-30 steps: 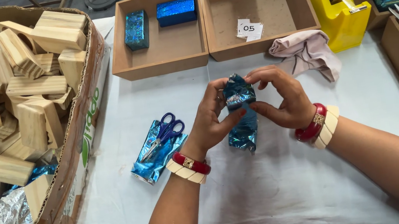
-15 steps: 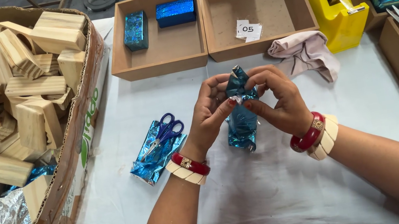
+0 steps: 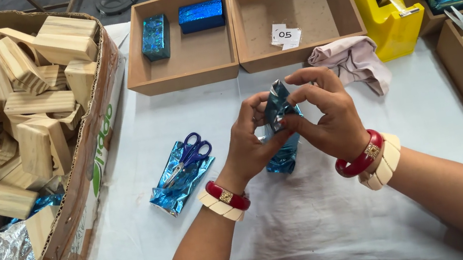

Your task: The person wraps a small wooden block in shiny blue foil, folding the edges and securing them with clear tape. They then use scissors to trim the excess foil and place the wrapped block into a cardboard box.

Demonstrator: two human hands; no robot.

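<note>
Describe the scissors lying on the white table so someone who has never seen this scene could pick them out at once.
Start at the big cardboard box of wooden blocks on the left of the white table. Just right of it, a flat piece of shiny blue foil lies on the cloth, near the left hand. The blue-handled scissors rest on it; the other scissors sit in a box.

Object: block wrapped in shiny blue foil (image 3: 280, 134), held upright above the white table.
Wrapping: crinkled foil, gathered to a loose peak at its 12 o'clock end; lower end hangs at 6 o'clock.
Grip: left hand (image 3: 249, 145) at its 9 o'clock side, right hand (image 3: 328, 114) at 3 o'clock, fingertips pinching the top folds.
</note>
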